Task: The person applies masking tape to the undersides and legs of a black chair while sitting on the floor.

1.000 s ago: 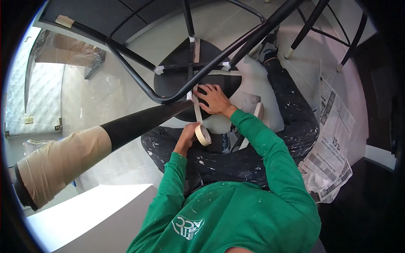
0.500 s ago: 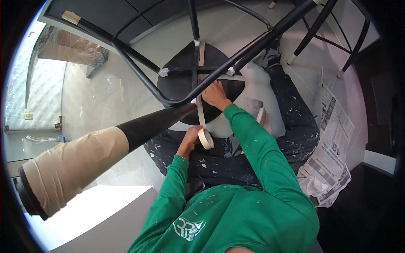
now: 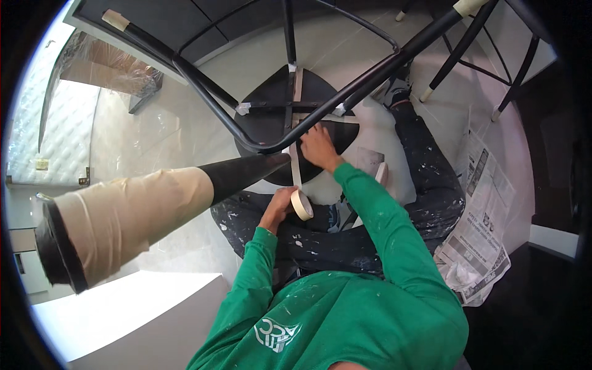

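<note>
An upside-down black stool has its round seat [image 3: 259, 132] on the floor, with its legs and foot ring [image 3: 265, 148] rising toward me. My left hand [image 3: 279, 208] grips a roll of cream masking tape [image 3: 301, 205] just off the seat's near edge. From the roll a tape strip [image 3: 295, 169] runs up along the seat's underside; another strip branches off to the right beneath the crossbar. Fingers extended, my right hand [image 3: 319, 148] rests against the seat beside the strip, its fingertips close under the foot ring. Cream tape wraps the nearest leg's end [image 3: 139, 216].
My paint-spattered trouser legs [image 3: 425, 160] lie around the seat. Newspaper sheets [image 3: 484, 209] cover floor on the right. More black legs with taped tips [image 3: 427, 94] stand at the far right. A plastic-wrapped item [image 3: 108, 65] is at the far left, a white block [image 3: 135, 314] at lower left.
My right hand has shifted slightly right and down along the seat, its fingers more spread. The stool's near leg appears a little higher and farther right. The left hand keeps the tape roll.
</note>
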The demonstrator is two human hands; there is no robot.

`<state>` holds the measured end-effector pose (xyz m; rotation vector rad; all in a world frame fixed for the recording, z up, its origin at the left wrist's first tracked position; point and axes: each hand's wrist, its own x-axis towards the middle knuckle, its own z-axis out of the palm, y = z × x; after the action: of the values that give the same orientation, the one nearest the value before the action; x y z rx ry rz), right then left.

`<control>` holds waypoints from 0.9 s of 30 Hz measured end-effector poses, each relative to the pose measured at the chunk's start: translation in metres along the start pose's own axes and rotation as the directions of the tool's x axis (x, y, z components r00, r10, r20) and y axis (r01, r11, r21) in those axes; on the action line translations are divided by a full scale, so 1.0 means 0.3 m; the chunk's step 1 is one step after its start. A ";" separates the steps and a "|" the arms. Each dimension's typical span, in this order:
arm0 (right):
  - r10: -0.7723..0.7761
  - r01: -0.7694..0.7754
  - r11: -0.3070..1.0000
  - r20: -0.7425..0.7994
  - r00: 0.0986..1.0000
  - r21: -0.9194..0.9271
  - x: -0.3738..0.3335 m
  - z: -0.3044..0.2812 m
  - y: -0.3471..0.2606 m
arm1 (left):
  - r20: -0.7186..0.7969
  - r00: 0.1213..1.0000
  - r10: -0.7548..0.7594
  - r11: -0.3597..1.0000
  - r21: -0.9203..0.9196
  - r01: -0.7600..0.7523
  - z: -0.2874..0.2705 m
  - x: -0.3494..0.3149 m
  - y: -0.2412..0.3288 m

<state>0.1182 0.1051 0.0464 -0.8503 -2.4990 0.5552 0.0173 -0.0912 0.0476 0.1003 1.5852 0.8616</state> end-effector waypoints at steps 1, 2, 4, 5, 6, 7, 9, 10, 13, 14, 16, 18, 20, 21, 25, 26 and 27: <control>-0.031 0.031 0.999 -0.022 0.999 -0.017 -0.044 0.001 -0.014 | 0.012 1.000 0.002 1.000 0.000 -0.002 -0.008 0.010 -0.001; -0.057 0.055 0.998 -0.040 0.998 -0.034 -0.096 0.007 -0.024 | 0.025 1.000 -0.001 1.000 0.004 0.001 -0.008 0.011 0.000; -0.088 0.086 0.995 -0.050 0.995 -0.049 -0.170 0.011 -0.047 | 0.042 0.999 -0.002 1.000 0.031 0.001 -0.016 0.009 0.012; -0.094 0.092 0.995 -0.042 0.995 -0.046 -0.197 0.009 -0.063 | 0.046 0.999 -0.004 0.999 0.045 0.002 -0.018 0.004 0.018; -0.101 0.099 0.994 -0.034 0.994 -0.042 -0.210 0.009 -0.074 | 0.015 1.000 -0.012 0.998 0.069 0.011 -0.014 -0.001 0.018; -0.084 0.084 0.996 -0.057 0.995 -0.008 -0.208 0.004 -0.067 | 0.023 1.000 -0.005 0.997 0.080 0.003 -0.005 0.001 0.021; -0.053 0.059 0.996 -0.099 0.994 0.065 -0.190 -0.001 -0.054 | 0.035 0.999 0.010 0.995 0.098 -0.014 0.006 0.001 0.025; -0.020 0.023 0.998 -0.055 0.998 0.060 -0.172 -0.010 -0.060 | 0.032 0.999 0.015 0.993 0.115 -0.018 0.001 -0.004 0.019; 0.045 -0.046 0.999 0.051 0.998 0.019 -0.104 -0.039 -0.076 | 0.020 0.998 0.059 0.985 0.161 -0.061 -0.017 -0.021 0.014; 0.052 -0.051 0.999 0.068 0.996 -0.011 -0.095 -0.040 -0.067 | 0.022 0.996 0.092 0.979 0.179 -0.094 -0.010 -0.022 0.014; 0.055 -0.051 0.997 0.082 0.995 -0.050 -0.099 -0.035 -0.053 | 0.017 0.990 0.139 0.959 0.246 -0.139 -0.008 -0.023 0.019; 0.011 -0.011 0.999 0.017 1.000 -0.038 -0.126 -0.016 -0.052 | 0.006 0.986 0.169 0.926 0.342 -0.161 -0.017 -0.023 0.031; -0.004 0.004 1.000 -0.005 1.000 -0.013 -0.119 -0.012 -0.066 | 0.007 0.959 0.283 0.852 0.458 -0.255 -0.069 0.000 0.015; 0.004 -0.004 1.000 0.008 1.000 0.008 -0.099 -0.013 -0.078 | 0.007 0.940 0.340 0.806 0.514 -0.295 -0.100 0.015 0.002; 0.154 -0.151 0.988 0.129 0.980 -0.034 -0.015 -0.018 -0.046 | -0.002 0.947 0.320 0.794 0.545 -0.267 -0.069 -0.017 0.043; 0.187 -0.179 0.982 0.174 0.967 -0.060 0.013 -0.016 -0.034 | 0.007 0.937 0.349 0.761 0.582 -0.288 -0.060 -0.018 0.051; 0.207 -0.203 0.978 0.156 0.966 -0.039 0.025 -0.014 -0.026 | 0.001 0.935 0.353 0.762 0.580 -0.289 -0.050 -0.020 0.052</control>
<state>0.1113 0.1053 0.0557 -1.1228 -2.5809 0.6891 -0.0010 -0.0901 0.0608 0.7955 1.9247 0.6213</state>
